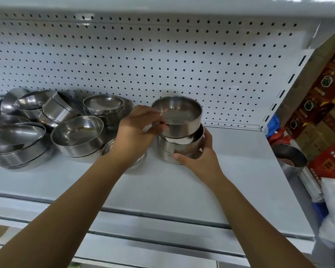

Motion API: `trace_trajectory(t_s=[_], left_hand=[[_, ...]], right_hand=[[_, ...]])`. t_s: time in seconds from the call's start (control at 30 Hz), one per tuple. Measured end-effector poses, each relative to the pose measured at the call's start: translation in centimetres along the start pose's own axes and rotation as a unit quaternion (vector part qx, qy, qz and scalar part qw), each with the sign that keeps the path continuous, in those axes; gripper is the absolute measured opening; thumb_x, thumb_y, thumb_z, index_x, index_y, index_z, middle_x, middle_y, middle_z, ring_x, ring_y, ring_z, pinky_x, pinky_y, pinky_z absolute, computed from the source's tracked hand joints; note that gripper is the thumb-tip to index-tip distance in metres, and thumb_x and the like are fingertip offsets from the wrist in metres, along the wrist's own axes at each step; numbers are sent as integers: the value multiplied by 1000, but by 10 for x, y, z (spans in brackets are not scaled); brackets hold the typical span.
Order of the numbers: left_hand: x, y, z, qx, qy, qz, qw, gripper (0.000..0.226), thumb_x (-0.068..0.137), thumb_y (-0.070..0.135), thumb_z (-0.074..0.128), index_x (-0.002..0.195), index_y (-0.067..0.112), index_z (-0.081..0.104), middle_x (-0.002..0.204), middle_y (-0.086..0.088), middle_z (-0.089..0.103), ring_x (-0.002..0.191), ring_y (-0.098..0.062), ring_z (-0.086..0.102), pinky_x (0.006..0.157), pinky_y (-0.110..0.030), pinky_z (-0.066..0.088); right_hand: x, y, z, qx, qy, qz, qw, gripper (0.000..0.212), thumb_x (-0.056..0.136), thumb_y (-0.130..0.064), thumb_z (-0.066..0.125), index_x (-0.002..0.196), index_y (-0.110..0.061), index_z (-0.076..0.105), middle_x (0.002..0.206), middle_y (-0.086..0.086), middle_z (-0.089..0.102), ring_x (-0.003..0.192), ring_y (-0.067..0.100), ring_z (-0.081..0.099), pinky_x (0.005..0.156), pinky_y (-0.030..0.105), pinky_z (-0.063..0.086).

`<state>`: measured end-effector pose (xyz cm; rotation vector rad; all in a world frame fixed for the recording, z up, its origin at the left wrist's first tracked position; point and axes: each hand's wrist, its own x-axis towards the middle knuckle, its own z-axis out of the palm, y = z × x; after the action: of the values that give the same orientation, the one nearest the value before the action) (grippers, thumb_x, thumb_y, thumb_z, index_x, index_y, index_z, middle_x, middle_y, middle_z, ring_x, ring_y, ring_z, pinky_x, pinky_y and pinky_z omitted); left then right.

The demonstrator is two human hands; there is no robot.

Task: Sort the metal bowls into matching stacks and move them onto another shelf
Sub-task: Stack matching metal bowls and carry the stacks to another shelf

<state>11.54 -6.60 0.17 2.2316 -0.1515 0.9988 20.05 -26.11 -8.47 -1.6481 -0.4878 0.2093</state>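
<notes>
My left hand (137, 130) pinched the rim of a tilted bowl (179, 115) atop the small stack (180, 147) my right hand (199, 155) gripped mid-shelf (240, 180), while jumbled bowls (46, 128) crowded the shelf's left end and one bowl (124, 151) sat hidden under my left wrist.

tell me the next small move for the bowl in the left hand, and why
Probably lower and level it so it nests into the stack. The left hand pinches the top bowl by its near rim, and it sits tilted, only partly inside the small stack that the right hand steadies on the shelf. The walls look alike, so it seems a match.
</notes>
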Motion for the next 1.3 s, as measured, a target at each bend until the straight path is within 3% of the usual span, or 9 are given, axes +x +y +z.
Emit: trace_trajectory(t_s=[0.13,0.3,0.53,0.63,0.73,0.87,1.03,1.17,1.3], left_hand=[[-2,-3,3,-3,-6,6,1000,11,81,4,82,92,6,80,102,-11,68,99,-16,65,93,-16,47],[-4,-4,5,3,-35,42,999,9,82,8,81,92,7,80,102,-7,70,101,-23,68,92,-33,55],[-3,-10,7,13,-53,57,997,20,87,23,77,94,5,80,103,-10,71,103,-24,67,91,-35,55],[-7,-4,6,-35,-73,1,997,24,86,17,79,108,9,75,119,-9,67,116,-16,63,99,-25,52],[-12,-4,5,-93,-80,-119,985,57,82,33,80,134,25,57,139,6,57,132,-7,53,109,-22,45],[-11,-12,6,-154,-105,-231,955,82,79,40,78,150,26,40,148,11,51,136,-2,48,106,-14,42],[-4,-8,9,-255,-126,-229,931,49,95,15,67,141,12,52,130,6,67,125,-7,62,97,-20,50],[-2,-11,7,-281,-126,-237,921,51,92,15,71,140,12,54,130,3,68,126,-15,62,99,-27,51],[-4,-12,4,-295,-138,-241,914,57,88,19,73,141,13,53,136,0,64,129,-15,59,109,-35,50]], right_hand=[[0,1,0,-1,-2,-4,1000,120,52,-52,100,148,-53,28,144,-23,52,132,6,56,105,39,55],[2,3,0,-13,-2,-9,1000,116,54,-51,98,145,-53,26,145,-19,49,133,6,55,107,33,53],[2,4,-1,-12,-1,1,1000,113,59,-41,100,142,-56,25,145,-18,48,134,6,53,108,32,52],[2,3,-1,-3,-13,1,1000,121,58,-34,101,149,-50,22,144,-26,43,133,3,52,108,38,53],[1,3,-3,1,-42,2,999,138,61,-19,100,158,-46,5,149,-29,35,136,-3,47,111,38,50],[1,3,-3,-28,-46,16,998,146,53,-32,103,158,-49,2,157,-18,34,142,1,42,114,41,47],[2,3,-6,-67,-24,23,997,130,51,-39,104,155,-34,25,140,-21,54,130,2,54,108,35,51],[0,0,-4,-74,-2,35,997,128,48,-40,104,152,-34,30,137,-21,56,128,2,56,106,35,53],[-12,-12,0,-50,14,43,998,118,52,-27,104,149,-32,36,135,-19,58,121,-2,59,100,29,56]])
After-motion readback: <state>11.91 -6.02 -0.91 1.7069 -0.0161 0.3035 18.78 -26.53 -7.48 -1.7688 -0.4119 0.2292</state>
